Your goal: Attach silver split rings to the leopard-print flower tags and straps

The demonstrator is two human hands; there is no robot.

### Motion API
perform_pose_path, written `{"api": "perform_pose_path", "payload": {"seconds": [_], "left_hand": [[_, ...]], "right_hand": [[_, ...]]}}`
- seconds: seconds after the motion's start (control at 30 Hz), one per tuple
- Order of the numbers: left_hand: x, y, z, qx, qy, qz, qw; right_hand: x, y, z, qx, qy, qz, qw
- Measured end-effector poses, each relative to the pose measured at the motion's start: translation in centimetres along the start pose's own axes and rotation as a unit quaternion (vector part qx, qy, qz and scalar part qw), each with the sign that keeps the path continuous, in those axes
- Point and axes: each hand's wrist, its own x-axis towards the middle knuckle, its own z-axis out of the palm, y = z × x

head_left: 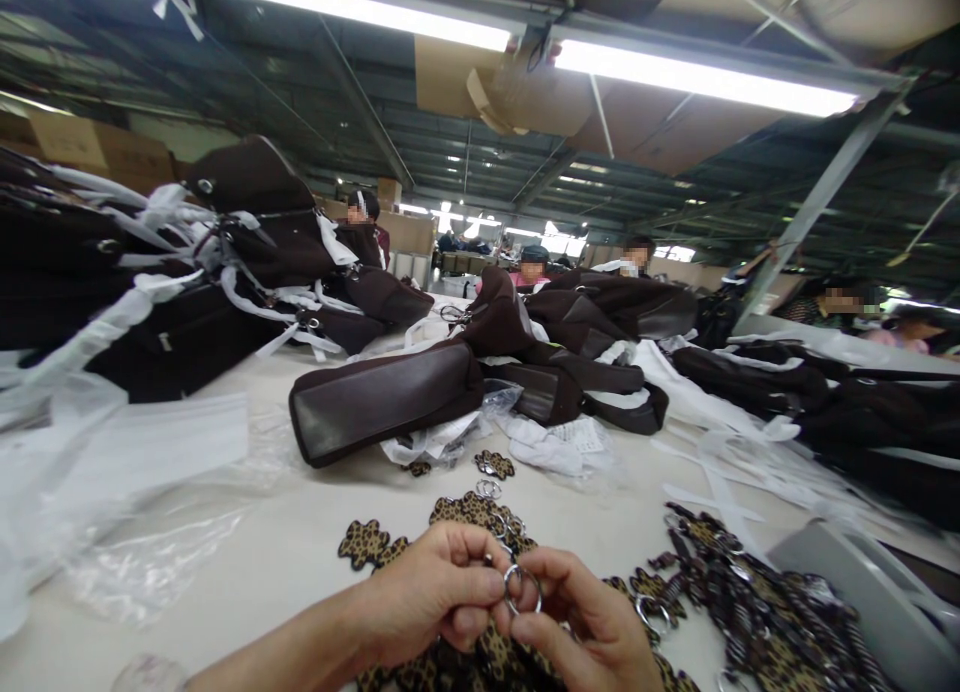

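Two silver metal rings [523, 590] sit linked or overlapping between my hands at the bottom middle; which, I cannot tell. My left hand [442, 592] pinches one side between thumb and curled fingers. From the right, my right hand [592, 627] grips the other side with thumb and forefinger. Under and behind both hands lie several leopard-print flower-shaped tags [365, 544] with dark edges. A further tag [495, 463] lies beyond them, close to some loose silver rings [489, 488]. The lower part of the pile is hidden by my hands.
Dark brown bags [390, 397] with white wrapping are heaped across the table [300, 517]. Clear plastic [161, 562] lies at left. On the right, a heap of leopard-print pieces with dark straps [780, 612] rests beside a grey bin [862, 572]. Several people are in the background.
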Motion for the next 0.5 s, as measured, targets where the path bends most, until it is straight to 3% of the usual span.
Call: {"api": "perform_pose_path", "payload": {"seconds": [0.27, 0.5], "left_hand": [[0.1, -0.1, -0.4, 0.004, 0.003, -0.009, 1.0], [-0.1, 0.4, -0.5, 0.045, -0.028, -0.041, 0.998]], "right_hand": [[0.1, 0.6, -0.5, -0.11, 0.001, -0.058, 0.992], [0.1, 0.4, -1.0, -0.142, -0.071, -0.101, 0.982]]}}
